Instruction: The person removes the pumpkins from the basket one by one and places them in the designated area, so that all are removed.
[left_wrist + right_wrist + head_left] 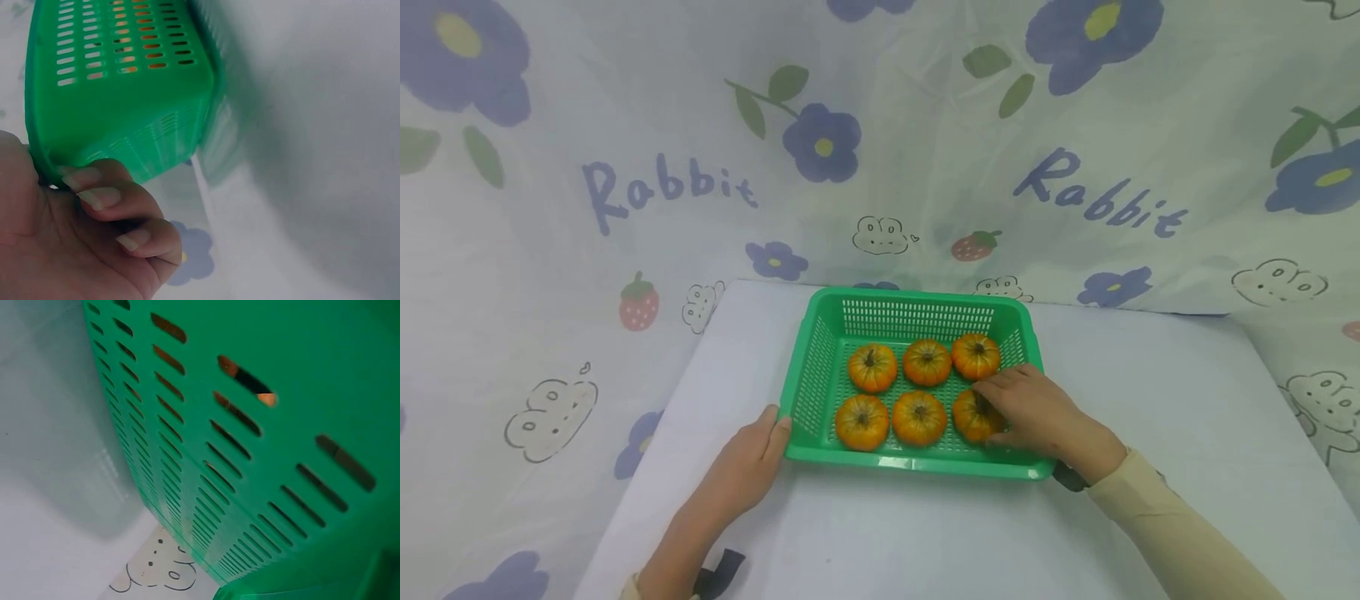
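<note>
A green plastic basket (910, 465) with slotted walls stands on the white table. Inside it, small orange pumpkins (919, 418) sit in two rows of three. My left hand (747, 467) grips the rim at the basket's left front corner; the left wrist view shows curled fingertips (103, 198) under that rim. Over the front right pumpkin (972, 417) is my right hand (1037, 412), with its fingers and thumb around the fruit and partly covering it. The right wrist view is filled mostly by the basket's slotted wall (187, 450), and the hand itself is hidden there.
The white tabletop (1150, 392) extends on both sides of the basket and in front of it. Behind the table hangs a printed cloth (925, 167) with flowers, strawberries and rabbit faces, close to the basket's back edge.
</note>
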`<state>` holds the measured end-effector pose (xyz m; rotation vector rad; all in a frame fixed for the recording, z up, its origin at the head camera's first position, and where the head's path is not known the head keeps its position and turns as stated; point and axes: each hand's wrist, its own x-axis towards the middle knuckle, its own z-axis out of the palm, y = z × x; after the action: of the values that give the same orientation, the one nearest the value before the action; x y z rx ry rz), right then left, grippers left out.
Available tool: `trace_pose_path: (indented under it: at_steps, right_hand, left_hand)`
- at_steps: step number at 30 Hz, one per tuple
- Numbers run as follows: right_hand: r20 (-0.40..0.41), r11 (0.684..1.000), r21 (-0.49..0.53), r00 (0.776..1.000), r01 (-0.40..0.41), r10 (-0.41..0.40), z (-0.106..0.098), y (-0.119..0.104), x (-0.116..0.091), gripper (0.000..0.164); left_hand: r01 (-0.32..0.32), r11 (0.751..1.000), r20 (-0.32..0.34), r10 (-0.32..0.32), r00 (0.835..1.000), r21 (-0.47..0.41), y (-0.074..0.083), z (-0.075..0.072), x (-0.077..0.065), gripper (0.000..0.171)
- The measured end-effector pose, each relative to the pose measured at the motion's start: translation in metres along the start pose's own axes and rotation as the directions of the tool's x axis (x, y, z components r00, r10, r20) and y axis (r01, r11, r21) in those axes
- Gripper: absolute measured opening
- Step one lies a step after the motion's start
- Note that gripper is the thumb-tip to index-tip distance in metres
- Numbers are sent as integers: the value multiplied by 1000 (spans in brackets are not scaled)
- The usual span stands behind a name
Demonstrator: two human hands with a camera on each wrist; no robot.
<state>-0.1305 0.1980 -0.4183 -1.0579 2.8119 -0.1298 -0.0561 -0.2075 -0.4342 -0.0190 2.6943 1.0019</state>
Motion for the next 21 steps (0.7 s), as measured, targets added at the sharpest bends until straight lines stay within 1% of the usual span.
trace_pose_path:
  at_steps: [5, 12, 21]
  right_hand:
    - [16, 1000, -9, 1000, -15, 16, 1, -1, -1, 69]
    - [7, 1000, -23, 1000, -12, 12, 2, 0, 0, 70]
    - [2, 999, 22, 1000, -29, 29, 4, 2, 0, 70]
  left_hand:
    - [1, 1000, 0, -1, 1000, -27, -1, 3, 0, 40]
    - [9, 999, 0, -9, 1000, -54, 0, 3, -1, 41]
    - [19, 995, 20, -18, 1000, -94, -1, 2, -2, 45]
